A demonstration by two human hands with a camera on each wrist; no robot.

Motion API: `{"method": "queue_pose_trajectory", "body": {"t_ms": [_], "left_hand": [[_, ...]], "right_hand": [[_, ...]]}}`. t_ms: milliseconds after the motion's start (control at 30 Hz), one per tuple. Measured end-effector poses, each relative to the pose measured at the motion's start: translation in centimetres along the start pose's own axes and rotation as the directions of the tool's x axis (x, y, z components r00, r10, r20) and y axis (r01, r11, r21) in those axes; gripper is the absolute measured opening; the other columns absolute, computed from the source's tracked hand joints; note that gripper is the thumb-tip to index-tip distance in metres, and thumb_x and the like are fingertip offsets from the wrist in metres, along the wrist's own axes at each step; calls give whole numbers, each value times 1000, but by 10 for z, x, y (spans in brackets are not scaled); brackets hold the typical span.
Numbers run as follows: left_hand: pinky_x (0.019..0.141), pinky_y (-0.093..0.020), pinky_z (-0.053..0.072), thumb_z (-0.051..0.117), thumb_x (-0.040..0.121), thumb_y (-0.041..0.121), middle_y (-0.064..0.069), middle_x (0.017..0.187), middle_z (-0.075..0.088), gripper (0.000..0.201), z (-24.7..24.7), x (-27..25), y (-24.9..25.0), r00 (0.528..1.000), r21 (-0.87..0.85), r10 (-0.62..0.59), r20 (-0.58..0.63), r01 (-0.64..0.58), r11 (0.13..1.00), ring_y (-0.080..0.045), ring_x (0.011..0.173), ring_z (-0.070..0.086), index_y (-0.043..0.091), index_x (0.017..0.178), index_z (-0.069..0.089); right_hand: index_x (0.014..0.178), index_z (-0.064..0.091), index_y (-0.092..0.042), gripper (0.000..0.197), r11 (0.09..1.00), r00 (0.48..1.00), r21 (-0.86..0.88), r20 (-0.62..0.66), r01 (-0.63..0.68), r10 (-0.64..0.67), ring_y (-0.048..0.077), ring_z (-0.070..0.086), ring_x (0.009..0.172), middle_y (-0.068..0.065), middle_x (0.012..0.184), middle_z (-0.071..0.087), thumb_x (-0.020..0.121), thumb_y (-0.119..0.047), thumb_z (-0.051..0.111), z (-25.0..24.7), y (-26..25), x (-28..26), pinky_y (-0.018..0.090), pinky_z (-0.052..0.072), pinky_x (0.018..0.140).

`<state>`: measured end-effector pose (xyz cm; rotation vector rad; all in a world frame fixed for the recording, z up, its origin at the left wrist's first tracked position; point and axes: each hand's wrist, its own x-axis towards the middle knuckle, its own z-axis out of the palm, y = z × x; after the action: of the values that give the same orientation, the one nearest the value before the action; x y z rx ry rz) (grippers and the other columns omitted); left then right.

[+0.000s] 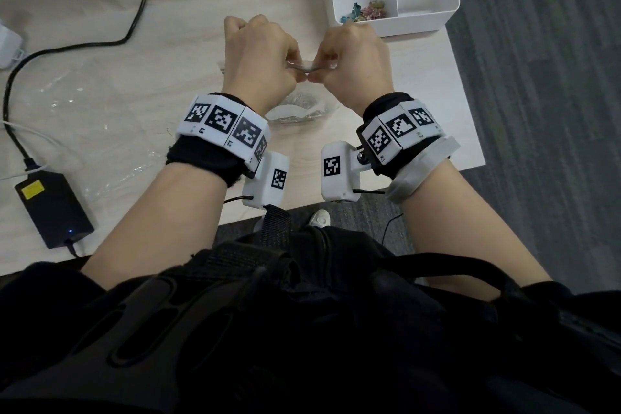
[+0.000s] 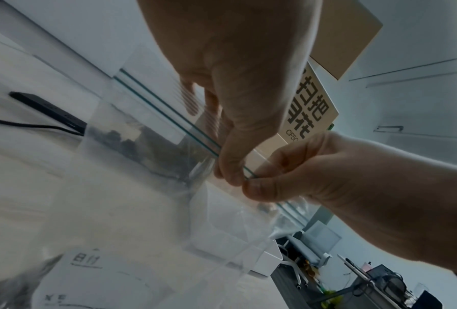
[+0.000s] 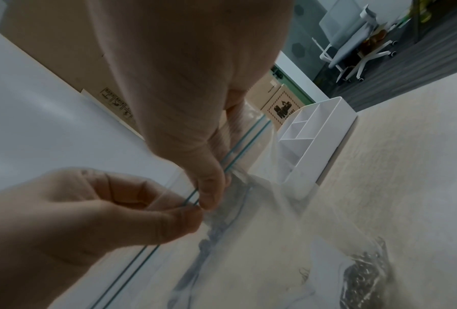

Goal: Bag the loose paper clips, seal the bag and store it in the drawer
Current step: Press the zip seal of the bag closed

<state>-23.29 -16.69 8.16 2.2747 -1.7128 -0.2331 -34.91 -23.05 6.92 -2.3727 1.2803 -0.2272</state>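
Observation:
A clear zip bag [image 1: 302, 111] hangs between my hands above the desk, with a heap of silver paper clips [image 3: 365, 278] lying in its bottom. My left hand [image 1: 294, 72] and right hand [image 1: 317, 76] meet thumb to thumb, and each pinches the bag's green zip strip [image 2: 169, 117] at its middle. In the left wrist view, my left hand [image 2: 230, 169] comes from above and my right hand [image 2: 259, 188] from the right. A white label [image 2: 98, 271] shows on the bag's face. No drawer is in view.
A white desk organizer [image 1: 420, 23] with coloured clips in one compartment stands at the back right. A black power adapter [image 1: 53, 208] and cables [image 1: 134, 23] lie on the left, near crumpled clear plastic [image 1: 67, 94]. The desk's right edge [image 1: 467, 104] is close to my right wrist.

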Motion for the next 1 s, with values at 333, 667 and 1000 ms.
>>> {"method": "queue_pose_trajectory", "body": {"t_ms": [333,667,1000], "left_hand": [[93,-40,28,68,79,34,-1,82,59,16,-4,6,-4,999,-13,-45,13,45,999,-24,104,48,20,86,72],[91,-36,28,66,80,26,-4,91,69,8,9,12,11,999,-29,29,30,-28,999,-23,101,52,21,84,71],[94,-39,27,62,81,28,-1,92,69,13,10,11,9,1000,-56,14,0,-14,998,-22,106,50,22,89,71]], "right_hand": [[84,74,-22,13,988,994,133,-64,-79,88,8,45,86,-4,95,68,76,-31,75,-9,23,-4,23,29,70],[87,73,-17,12,993,995,84,-49,-82,86,19,56,90,0,93,53,77,-23,75,-7,20,-5,22,32,71],[83,74,-19,11,974,985,194,-101,-118,139,6,42,83,1,93,68,75,-26,75,-10,43,-11,22,28,69]]}}
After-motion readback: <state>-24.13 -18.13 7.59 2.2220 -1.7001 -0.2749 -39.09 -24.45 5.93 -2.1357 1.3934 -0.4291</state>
